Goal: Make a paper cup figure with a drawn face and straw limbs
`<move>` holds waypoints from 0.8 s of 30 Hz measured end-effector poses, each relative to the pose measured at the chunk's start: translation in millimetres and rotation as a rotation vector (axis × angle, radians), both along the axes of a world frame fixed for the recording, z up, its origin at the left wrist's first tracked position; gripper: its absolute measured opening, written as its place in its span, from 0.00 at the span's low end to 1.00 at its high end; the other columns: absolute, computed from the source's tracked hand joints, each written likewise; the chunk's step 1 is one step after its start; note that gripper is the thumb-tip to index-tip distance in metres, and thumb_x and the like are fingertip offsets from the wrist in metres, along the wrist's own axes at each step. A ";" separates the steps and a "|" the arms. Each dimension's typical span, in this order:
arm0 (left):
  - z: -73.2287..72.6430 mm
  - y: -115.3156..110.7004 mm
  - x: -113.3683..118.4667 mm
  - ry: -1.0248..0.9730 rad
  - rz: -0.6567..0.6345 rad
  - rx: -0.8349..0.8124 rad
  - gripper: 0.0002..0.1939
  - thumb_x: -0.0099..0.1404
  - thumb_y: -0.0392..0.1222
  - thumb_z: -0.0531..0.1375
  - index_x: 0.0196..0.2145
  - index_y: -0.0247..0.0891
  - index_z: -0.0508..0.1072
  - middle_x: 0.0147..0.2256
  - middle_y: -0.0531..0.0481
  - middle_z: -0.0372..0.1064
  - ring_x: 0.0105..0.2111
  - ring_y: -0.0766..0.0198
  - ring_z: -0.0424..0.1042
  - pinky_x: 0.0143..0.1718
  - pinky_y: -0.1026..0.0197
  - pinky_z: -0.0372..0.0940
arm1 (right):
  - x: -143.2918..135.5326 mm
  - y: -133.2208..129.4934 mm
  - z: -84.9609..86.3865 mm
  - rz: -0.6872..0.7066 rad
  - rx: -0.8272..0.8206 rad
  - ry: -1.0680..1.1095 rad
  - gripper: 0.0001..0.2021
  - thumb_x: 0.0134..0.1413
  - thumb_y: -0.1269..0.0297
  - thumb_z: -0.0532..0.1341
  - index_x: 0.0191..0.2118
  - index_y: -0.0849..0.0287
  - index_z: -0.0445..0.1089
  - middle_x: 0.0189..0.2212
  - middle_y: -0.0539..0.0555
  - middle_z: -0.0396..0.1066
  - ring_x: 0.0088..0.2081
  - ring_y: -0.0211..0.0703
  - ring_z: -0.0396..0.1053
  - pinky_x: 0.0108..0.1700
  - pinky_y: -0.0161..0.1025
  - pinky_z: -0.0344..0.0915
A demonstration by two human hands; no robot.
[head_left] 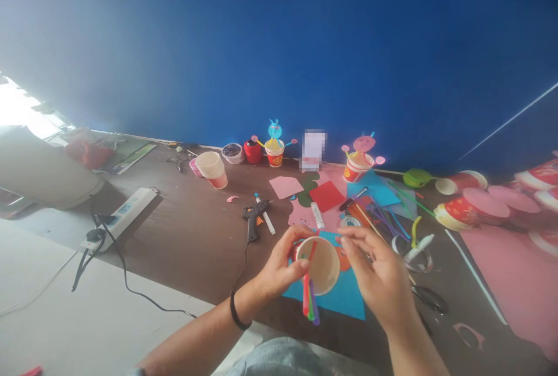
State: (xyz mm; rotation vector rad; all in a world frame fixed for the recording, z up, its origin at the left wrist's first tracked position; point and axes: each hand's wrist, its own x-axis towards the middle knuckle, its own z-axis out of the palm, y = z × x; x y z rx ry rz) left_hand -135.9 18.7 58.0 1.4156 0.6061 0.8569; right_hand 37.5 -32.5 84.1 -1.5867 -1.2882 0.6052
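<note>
My left hand (288,262) is wrapped round a paper cup (326,265), its mouth tilted toward me and its thumb over the rim. Red, green and purple straws (311,306) stick out below the thumb at the cup's near side; how they are fixed is hidden. Just right of the rim is my right hand (379,271), fingers stretched and loosely curved, with nothing visible in them. Beneath both hands lies a sheet of blue paper (349,297). An orange piece (343,260) shows between the cup and my right hand.
A glue gun (253,219) lies left of the cup, its cord trailing toward me. A power strip (126,216) is farther left. Stacked cups (212,168) and two cup figures (274,152) stand behind. Scissors (429,299), tape, straws and pink paper (501,283) lie right.
</note>
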 end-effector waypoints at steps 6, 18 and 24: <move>7.4 7.0 -3.9 -0.115 -0.214 -0.305 0.27 0.54 0.59 0.61 0.45 0.43 0.62 0.36 0.49 0.66 0.31 0.62 0.66 0.31 0.63 0.60 | 4.6 15.1 1.4 0.369 -0.306 0.455 0.13 0.51 0.54 0.62 0.33 0.60 0.71 0.25 0.48 0.70 0.28 0.39 0.67 0.31 0.34 0.63; 2.5 20.5 1.2 -0.137 -0.176 -0.344 0.23 0.53 0.62 0.58 0.30 0.37 0.70 0.26 0.49 0.66 0.25 0.64 0.64 0.27 0.63 0.58 | -16.1 11.9 -17.8 -0.008 -0.144 0.626 0.13 0.53 0.55 0.59 0.25 0.58 0.67 0.14 0.44 0.60 0.19 0.34 0.56 0.22 0.31 0.53; -3.2 26.5 7.0 -0.174 -0.240 -0.454 0.25 0.50 0.65 0.58 0.28 0.37 0.70 0.26 0.45 0.70 0.27 0.56 0.70 0.29 0.56 0.64 | -22.6 8.2 -22.0 -0.056 -0.051 0.734 0.11 0.54 0.57 0.60 0.26 0.59 0.67 0.12 0.42 0.58 0.17 0.31 0.57 0.20 0.29 0.53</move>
